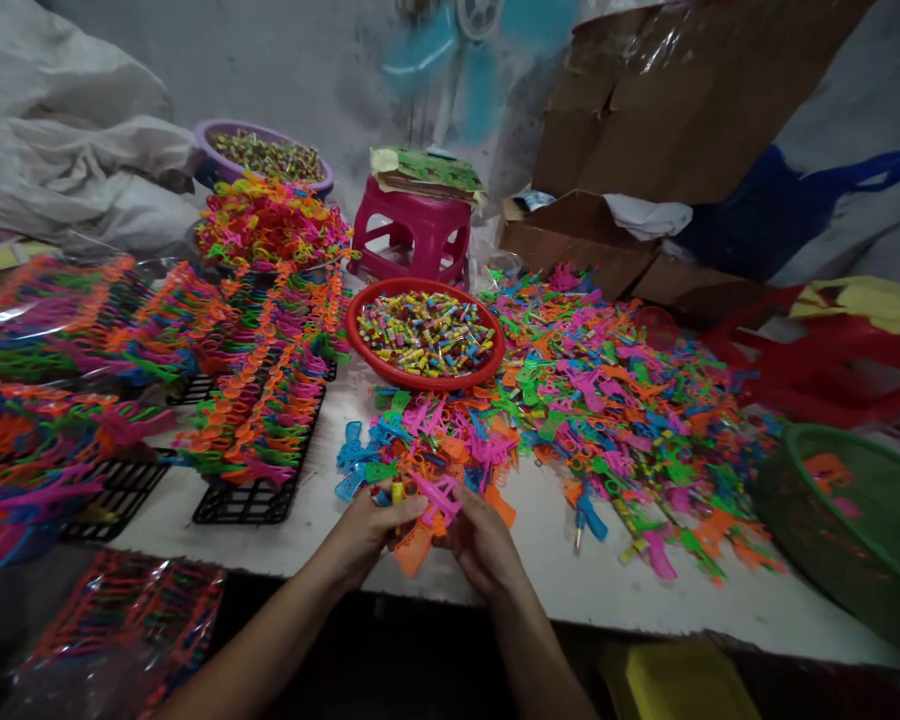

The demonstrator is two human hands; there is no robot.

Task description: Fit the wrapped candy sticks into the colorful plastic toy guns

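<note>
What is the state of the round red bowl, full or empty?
Full, or nearly: small colourful pieces cover the inside of the red bowl, and its bottom does not show.

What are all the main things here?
Small plastic pieces: uncountable, multicoloured, across table
Plastic grid racks: several, black, left
Round plastic basin: one, red, centre
Round plastic tub: one, purple, back left
Round plastic basket: one, green, right
Plastic stool: one, magenta, back centre
Papery stack: one, green, on stool
Cardboard: several panels, brown, back right
Plastic bag: one, blue, back right
Bladed fan: one, teal, top
Crumpled sacking: count unclear, white, back left
Long table: one, white, centre
Left hand: one, bare, holding pieces
Right hand: one, bare, holding pieces
</note>
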